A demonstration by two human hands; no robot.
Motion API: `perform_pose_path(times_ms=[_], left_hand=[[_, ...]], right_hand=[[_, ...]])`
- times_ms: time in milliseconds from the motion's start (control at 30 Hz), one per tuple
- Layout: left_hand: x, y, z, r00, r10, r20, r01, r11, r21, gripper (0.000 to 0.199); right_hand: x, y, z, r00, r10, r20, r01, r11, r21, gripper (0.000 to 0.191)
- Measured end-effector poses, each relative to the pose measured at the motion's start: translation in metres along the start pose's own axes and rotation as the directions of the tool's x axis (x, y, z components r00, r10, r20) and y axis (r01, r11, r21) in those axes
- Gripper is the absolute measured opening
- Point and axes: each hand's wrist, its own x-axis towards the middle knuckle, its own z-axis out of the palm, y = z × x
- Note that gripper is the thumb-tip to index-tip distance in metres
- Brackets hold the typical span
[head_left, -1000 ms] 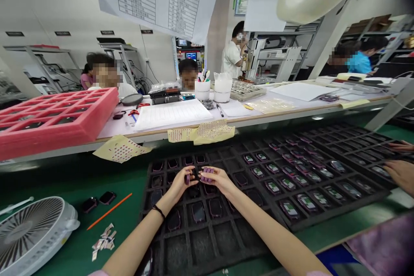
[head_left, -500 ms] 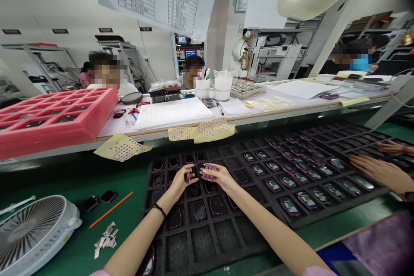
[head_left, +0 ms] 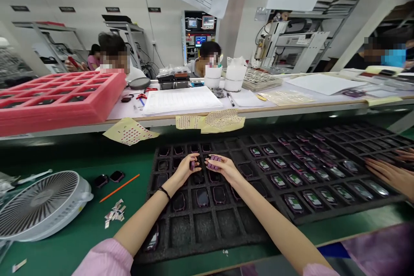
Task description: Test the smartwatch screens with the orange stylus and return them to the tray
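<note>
Above a black foam tray (head_left: pixel 210 248), my two hands are close together. My right hand (head_left: pixel 228 170) is closed round several purple-edged smartwatches (head_left: pixel 214 162), stacked side by side between thumb and fingers. My left hand (head_left: pixel 181 173) pinches a purple-edged smartwatch (head_left: pixel 193 165), partly covered by the fingers. Beneath and around them, dark-screened smartwatches (head_left: pixel 202 197) lie in the tray's compartments; the nearest row holds mostly bare foam. Farther right, a neighbouring foam part carries smartwatches (head_left: pixel 294 202) with green and white on their faces.
A co-worker's hand (head_left: pixel 390 177) reaches over the trays at right. On the green bench at left lie a white fan (head_left: pixel 48 207), two watches (head_left: pixel 117 176), an orange stick (head_left: pixel 119 187) and small strips (head_left: pixel 114 214). A shelf edge (head_left: pixel 168 117) with a pink foam tray (head_left: pixel 110 99) stands ahead.
The head view has shifted, so the bench and trays appear farther right and slightly higher. Both hands keep their watches over the same part of the tray, with little visible movement.
</note>
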Motion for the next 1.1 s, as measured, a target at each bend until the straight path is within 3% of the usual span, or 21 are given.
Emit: perform_pose_path(times_ms=[500,1100], left_hand=[[-0.0003,-0.002,-0.0022,0.999,0.035,0.023,-0.035,0.999,0.014,0.022],[0.0037,-0.002,-0.0046,0.999,0.05,-0.01,-0.05,0.999,0.014,0.024]], right_hand=[[-0.0027,-0.0002,-0.0003,0.998,-0.025,0.056,0.027,0.999,-0.024,0.041],[-0.0065,-0.0059,0.0052,0.999,-0.023,0.033,0.025,0.998,-0.057,0.043]])
